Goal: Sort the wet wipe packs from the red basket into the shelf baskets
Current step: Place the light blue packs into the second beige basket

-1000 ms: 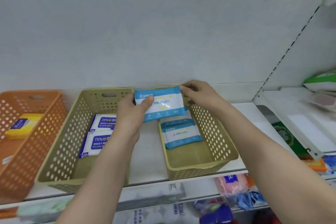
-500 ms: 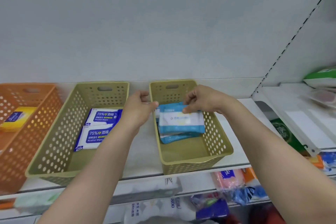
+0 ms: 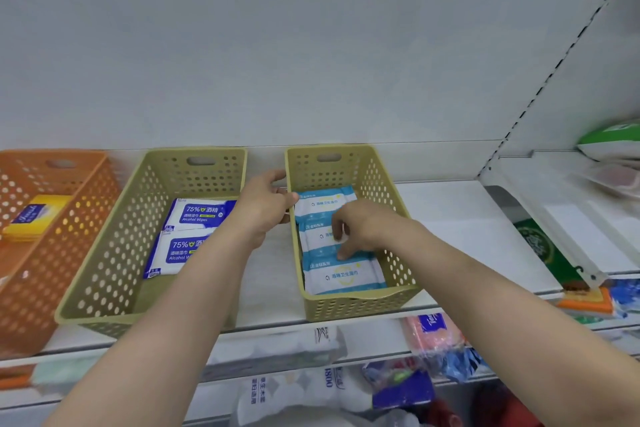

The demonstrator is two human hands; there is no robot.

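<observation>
While both forearms are reaching over the shelf edge, the scene is standing as follows.

Shelf (image 3: 460, 218): a flat white board with a smooth white back panel; it is carrying three perforated plastic baskets side by side.

Right olive basket (image 3: 381, 184): rectangular, its walls punched with round holes and a slot handle in the far wall. It is holding three light-blue wipe packs (image 3: 341, 277), soft glossy pouches with white centre panels, lying flat in an overlapping row from far wall to near wall.

Right hand (image 3: 358, 229): it is reaching down into this basket, fingers curled downward, fingertips pressing on the middle pack. Whether it is pinching the pack I cannot tell.

Left hand (image 3: 265, 206): it is sitting at the left rim of the right olive basket, fingers curled over the rim near its far corner and gripping it.

Left olive basket (image 3: 114, 236): same perforated make, wider. It is holding two white-and-dark-blue alcohol wipe packs (image 3: 201, 213), flat and glossy, one behind the other, partly hidden by the left forearm.

Orange basket (image 3: 62, 218): perforated, at the far left, holding a yellow pack (image 3: 36, 215) with a blue label.

Lower shelf: blurred soft packages are showing in pink, blue and white.
</observation>
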